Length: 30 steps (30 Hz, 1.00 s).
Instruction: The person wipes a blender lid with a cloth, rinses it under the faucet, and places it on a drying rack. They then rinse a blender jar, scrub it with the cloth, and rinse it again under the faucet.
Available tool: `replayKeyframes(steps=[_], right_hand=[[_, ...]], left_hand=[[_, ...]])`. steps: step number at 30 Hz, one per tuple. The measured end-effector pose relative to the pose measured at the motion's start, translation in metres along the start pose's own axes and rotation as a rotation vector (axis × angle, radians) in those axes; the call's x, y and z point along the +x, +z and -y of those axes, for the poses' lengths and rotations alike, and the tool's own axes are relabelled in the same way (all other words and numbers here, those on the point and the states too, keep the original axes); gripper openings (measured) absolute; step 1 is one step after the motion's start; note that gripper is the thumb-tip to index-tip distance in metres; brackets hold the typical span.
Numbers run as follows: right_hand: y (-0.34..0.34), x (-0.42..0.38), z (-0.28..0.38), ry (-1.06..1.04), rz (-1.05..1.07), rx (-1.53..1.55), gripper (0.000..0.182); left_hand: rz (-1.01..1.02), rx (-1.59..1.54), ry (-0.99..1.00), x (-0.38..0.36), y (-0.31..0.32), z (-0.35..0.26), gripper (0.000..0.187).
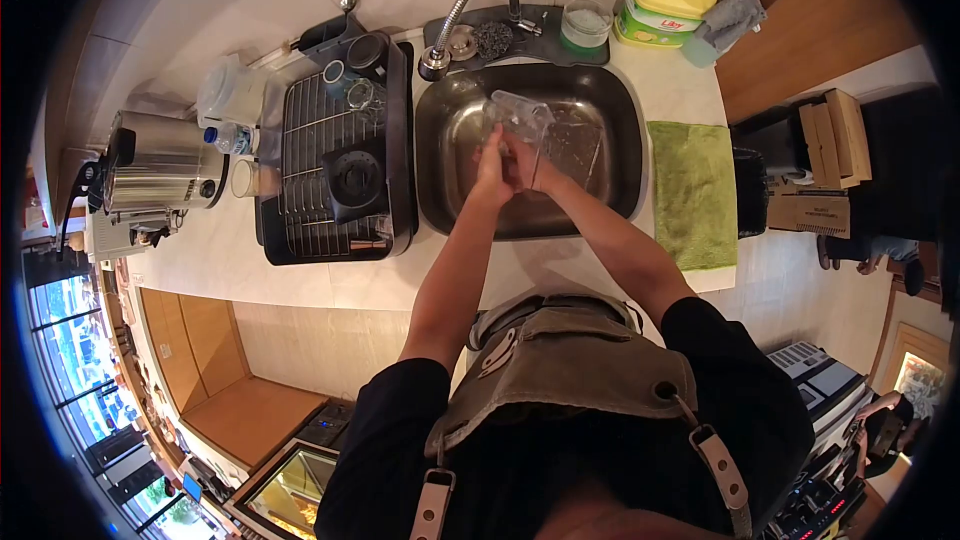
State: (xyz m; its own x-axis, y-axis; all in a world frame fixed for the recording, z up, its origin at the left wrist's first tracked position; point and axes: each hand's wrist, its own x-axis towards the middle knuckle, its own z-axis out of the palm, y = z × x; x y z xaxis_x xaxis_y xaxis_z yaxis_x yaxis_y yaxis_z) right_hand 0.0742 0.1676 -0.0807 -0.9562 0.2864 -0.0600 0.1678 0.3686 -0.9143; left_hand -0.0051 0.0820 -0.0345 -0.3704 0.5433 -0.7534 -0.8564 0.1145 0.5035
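Note:
Both hands are over the dark metal sink (455, 202), close together. A clear, see-through container (522, 112) is tilted between them, its wider end toward the tap. My left hand (492, 168) presses against its left side with the fingers closed and pointing up. Wrapped round its lower part is my right hand (527, 162), partly covered by the clear wall. The curved tap (470, 5) with its ribbed hose hangs over the sink's back left corner, apart from the container.
Left of the sink stands a black dish rack (300, 180) with glasses and a black part. Behind are a dark scrubber (493, 39), a tub (585, 22) and a yellow soap jug (665, 5). A green towel (693, 195) lies on the right.

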Motion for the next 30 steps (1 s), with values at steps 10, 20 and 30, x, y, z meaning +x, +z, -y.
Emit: replayKeyframes(steps=[10, 20, 30], right_hand=[[0.024, 0.000, -0.051, 0.000, 0.401, -0.121, 0.064], [0.039, 0.004, 0.000, 0.113, 0.661, -0.279, 0.045], [0.073, -0.004, -0.037, 0.093, 0.878, -0.980, 0.023]], left_hand=[[-0.038, -0.175, -0.354, 0.036, -0.049, 0.053, 0.055], [-0.386, -0.247, 0.340, -0.010, -0.038, 0.005, 0.064], [0.401, 1.461, 0.573, -0.012, -0.034, -0.067, 0.057]])
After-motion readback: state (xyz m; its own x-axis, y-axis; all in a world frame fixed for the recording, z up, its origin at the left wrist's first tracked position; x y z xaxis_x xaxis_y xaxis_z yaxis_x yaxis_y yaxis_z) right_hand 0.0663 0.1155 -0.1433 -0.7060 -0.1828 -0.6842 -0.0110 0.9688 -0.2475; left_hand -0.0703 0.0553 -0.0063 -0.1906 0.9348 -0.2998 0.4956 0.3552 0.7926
